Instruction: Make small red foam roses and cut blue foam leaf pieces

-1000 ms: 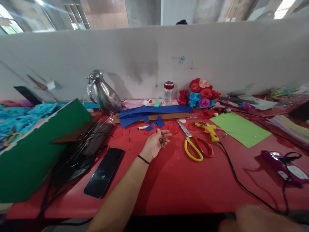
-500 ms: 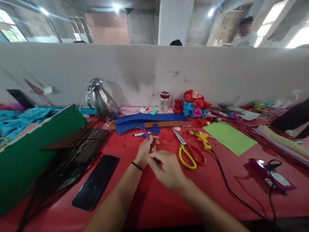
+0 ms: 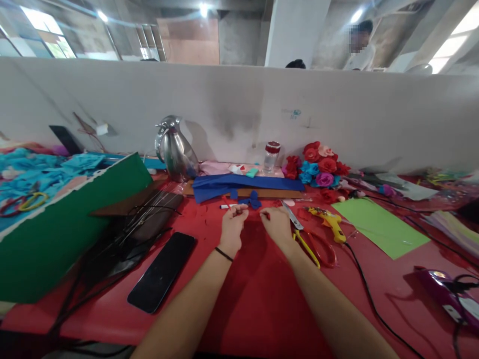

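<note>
My left hand point(image 3: 232, 227), with a dark band at its wrist, is over the middle of the red table with its fingers curled together; a thin red piece point(image 3: 226, 203) shows at its fingertips. My right hand point(image 3: 276, 224) is a short way to the right, its fingers pinched, and what they hold is too small to make out. The two hands are apart. Just beyond them lie blue petal pieces point(image 3: 253, 200) and a white marker point(image 3: 228, 206). Scissors point(image 3: 307, 244) with yellow and red handles lie beside my right hand, partly behind it.
A yellow glue gun point(image 3: 331, 224), green sheet point(image 3: 379, 224) and purple box point(image 3: 445, 294) are on the right. Behind stand a steel jug point(image 3: 177, 154), jar point(image 3: 271, 157) and paper flowers point(image 3: 322, 164). A phone point(image 3: 162, 271) and green board point(image 3: 75, 224) are left. A person stands beyond the partition.
My hands, close together before, have moved apart, the right one forward beside the scissors. The camera view has turned left, so the objects appear farther right.
</note>
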Demonstrator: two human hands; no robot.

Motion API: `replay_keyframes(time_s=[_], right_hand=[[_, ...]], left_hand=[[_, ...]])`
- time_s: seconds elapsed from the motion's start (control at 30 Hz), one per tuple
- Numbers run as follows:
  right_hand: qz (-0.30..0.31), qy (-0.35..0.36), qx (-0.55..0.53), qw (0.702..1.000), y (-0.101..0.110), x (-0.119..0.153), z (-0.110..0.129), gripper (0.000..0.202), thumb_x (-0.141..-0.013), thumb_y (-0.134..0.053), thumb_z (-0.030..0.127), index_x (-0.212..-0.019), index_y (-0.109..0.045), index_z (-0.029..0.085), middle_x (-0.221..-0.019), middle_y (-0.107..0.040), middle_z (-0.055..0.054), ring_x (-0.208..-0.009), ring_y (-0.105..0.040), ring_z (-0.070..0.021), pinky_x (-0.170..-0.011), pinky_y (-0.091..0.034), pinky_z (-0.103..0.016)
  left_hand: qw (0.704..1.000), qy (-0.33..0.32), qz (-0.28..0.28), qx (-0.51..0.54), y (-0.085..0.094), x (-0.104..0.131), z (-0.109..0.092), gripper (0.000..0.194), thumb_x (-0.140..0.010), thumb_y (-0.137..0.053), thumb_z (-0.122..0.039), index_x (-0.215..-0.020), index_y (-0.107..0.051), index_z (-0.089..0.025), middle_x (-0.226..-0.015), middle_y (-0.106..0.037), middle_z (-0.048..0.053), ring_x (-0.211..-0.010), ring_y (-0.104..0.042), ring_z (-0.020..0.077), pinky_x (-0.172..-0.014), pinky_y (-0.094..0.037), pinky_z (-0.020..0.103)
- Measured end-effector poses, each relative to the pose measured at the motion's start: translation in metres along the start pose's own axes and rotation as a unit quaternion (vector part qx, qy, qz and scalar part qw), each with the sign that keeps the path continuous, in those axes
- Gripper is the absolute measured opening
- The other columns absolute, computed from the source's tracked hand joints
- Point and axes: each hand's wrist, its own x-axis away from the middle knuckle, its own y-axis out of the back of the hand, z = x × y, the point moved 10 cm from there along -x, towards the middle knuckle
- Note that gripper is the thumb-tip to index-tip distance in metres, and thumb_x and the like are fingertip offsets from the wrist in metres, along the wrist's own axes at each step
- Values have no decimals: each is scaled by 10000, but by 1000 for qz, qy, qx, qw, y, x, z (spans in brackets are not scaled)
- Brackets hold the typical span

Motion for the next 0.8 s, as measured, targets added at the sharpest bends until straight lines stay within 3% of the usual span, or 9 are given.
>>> replay_keyframes(time_s=[0.13,0.27,0.37,0.53,0.8], right_hand=[[13,-54,-165,985,4,10,-18,248,-781,-525,365,-874,-674,190,-893,-709,-80,-791,-619,-205,-756,-468,-347],[42,-104,-306,945,0,26,-27,345,-679,-608,479,-854,-651,185,-757,-673,-50,-614,-579,-155,-605,-471,-300],[48,-135,-386,911,-2,32,-27,342,-626,-669,472,-823,-645,194,-704,-648,-25,-601,-571,-137,-604,-468,-286],[80,-208,-517,827,-16,40,-22,283,-509,-786,284,-745,-657,195,-673,-637,15,-616,-570,-113,-623,-444,-255],[81,-215,-516,825,-16,41,-21,225,-515,-789,306,-633,-644,179,-575,-611,24,-570,-522,-101,-592,-385,-250]], left_hand=[[996,60,63,-11,-17,10,9,261,-650,-737,-269,-872,-675,-148,-558,-515,-52,-428,-319,30,-436,-223,194],[985,104,131,-32,-38,24,16,250,-617,-764,-310,-763,-668,-131,-507,-485,-61,-404,-290,22,-417,-197,197],[990,86,110,-35,-36,25,11,197,-599,-760,-245,-704,-635,-134,-542,-524,-50,-413,-327,18,-424,-207,192],[991,120,64,6,-25,21,15,226,-589,-750,-209,-730,-584,-149,-519,-496,-73,-368,-291,9,-415,-192,192],[994,84,63,4,-28,23,7,273,-590,-713,-191,-815,-559,-191,-543,-452,-99,-370,-280,17,-400,-187,190]])
